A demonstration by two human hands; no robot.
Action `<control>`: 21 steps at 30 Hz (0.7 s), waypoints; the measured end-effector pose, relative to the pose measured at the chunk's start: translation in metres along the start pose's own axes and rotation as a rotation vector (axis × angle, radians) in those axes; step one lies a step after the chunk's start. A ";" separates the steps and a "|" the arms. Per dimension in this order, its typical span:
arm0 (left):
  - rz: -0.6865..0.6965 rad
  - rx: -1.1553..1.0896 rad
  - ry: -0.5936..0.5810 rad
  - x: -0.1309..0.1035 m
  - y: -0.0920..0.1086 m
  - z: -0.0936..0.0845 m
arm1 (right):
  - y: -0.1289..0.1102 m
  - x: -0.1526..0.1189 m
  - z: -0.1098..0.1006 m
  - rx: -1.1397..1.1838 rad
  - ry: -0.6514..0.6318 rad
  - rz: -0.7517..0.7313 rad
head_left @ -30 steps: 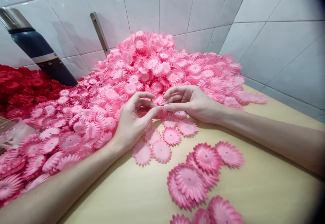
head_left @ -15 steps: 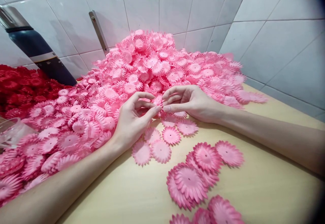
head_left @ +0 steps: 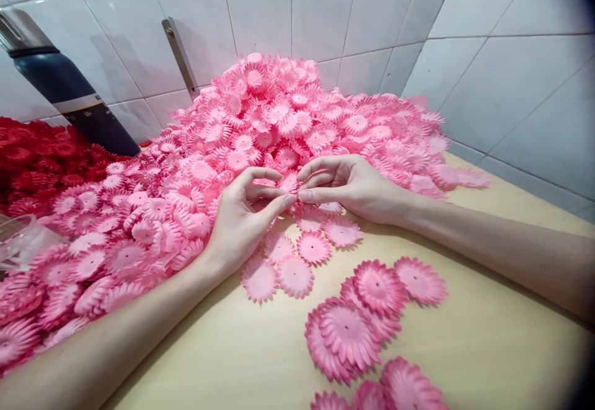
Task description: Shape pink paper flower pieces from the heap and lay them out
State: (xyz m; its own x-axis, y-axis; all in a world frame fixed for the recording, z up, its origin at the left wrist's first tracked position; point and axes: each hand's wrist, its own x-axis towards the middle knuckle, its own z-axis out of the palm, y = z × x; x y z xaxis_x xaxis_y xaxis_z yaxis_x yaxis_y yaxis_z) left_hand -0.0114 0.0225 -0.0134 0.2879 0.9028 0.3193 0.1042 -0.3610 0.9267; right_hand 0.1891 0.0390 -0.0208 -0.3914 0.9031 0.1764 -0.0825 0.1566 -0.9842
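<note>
At the near foot of a large heap of pink artificial flower petal discs point(head_left: 288, 118), my two hands meet fingertip to fingertip. My left hand point(head_left: 253, 208) is closed in a pinch, thumb against fingers, at the left edge of a pink petal disc point(head_left: 290, 183). Opposite it, my right hand point(head_left: 353, 187) pinches the same disc's right edge. The fingers hide much of that disc. Just below the hands, several loose discs point(head_left: 313, 247) with darker pink fringed edges and small centre holes lie on the pale yellow table point(head_left: 223, 348).
Overlapping petal discs point(head_left: 348, 329) lie at the front right. On the left are a red petal heap point(head_left: 46, 155), a leaning dark blue bottle point(head_left: 77, 90) and a clear plastic container point(head_left: 23, 242). A metal strip point(head_left: 179, 56) is on the tiled wall point(head_left: 320, 7) behind.
</note>
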 end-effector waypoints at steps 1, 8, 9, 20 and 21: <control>0.000 0.001 0.002 0.000 0.000 0.000 | 0.000 0.000 0.000 0.001 0.002 0.003; -0.010 0.010 0.011 0.000 0.002 0.001 | 0.002 0.001 -0.001 0.002 0.004 -0.001; -0.008 0.012 0.012 0.000 0.002 0.001 | 0.002 0.001 -0.001 0.000 0.005 0.002; -0.003 0.021 0.006 0.000 0.001 0.000 | 0.002 0.000 -0.002 0.017 -0.005 0.008; -0.003 0.021 0.004 0.000 0.001 0.000 | 0.002 0.000 -0.001 0.017 -0.006 0.007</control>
State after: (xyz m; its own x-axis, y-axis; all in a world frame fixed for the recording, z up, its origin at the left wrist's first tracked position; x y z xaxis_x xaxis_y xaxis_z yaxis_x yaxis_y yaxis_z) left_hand -0.0108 0.0221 -0.0121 0.2836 0.9048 0.3176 0.1255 -0.3633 0.9232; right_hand 0.1901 0.0403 -0.0224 -0.3975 0.9018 0.1694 -0.0947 0.1433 -0.9851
